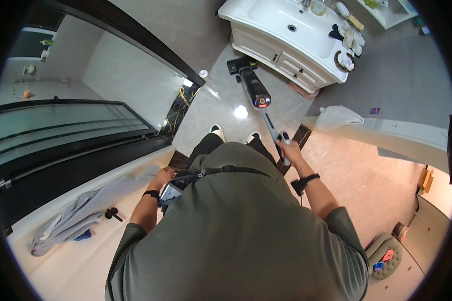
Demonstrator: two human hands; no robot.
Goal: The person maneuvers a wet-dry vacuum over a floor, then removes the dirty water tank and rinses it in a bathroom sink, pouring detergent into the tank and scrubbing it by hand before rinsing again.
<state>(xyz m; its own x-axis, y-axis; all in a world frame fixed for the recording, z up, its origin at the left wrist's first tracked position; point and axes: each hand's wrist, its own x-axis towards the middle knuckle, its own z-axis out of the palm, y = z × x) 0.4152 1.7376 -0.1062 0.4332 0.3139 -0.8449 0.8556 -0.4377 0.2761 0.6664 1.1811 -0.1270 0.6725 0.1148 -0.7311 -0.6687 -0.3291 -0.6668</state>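
Note:
My right hand [290, 150] is wrapped round the grey handle of an upright floor cleaner [256, 88]. Its dark body slopes away from me, with a lit display on its upper end, and its flat black floor head [242, 65] rests on the tiles before the vanity. My left hand [163, 176] hangs low at my left side, close to the black waist strap [186, 174] and a device with a small screen [172, 191]. Its fingers look curled in, and whatever may be in them is hidden. Both wrists carry black bands.
Ahead on the right stands a white vanity [258, 45] with a basin, bottles and gloves. A dark-framed glass door [70, 123] lies to the left. Grey cloth [78, 215] hangs by a black door handle [114, 214]. A white bag [339, 116] and a tufted seat [385, 256] are at right.

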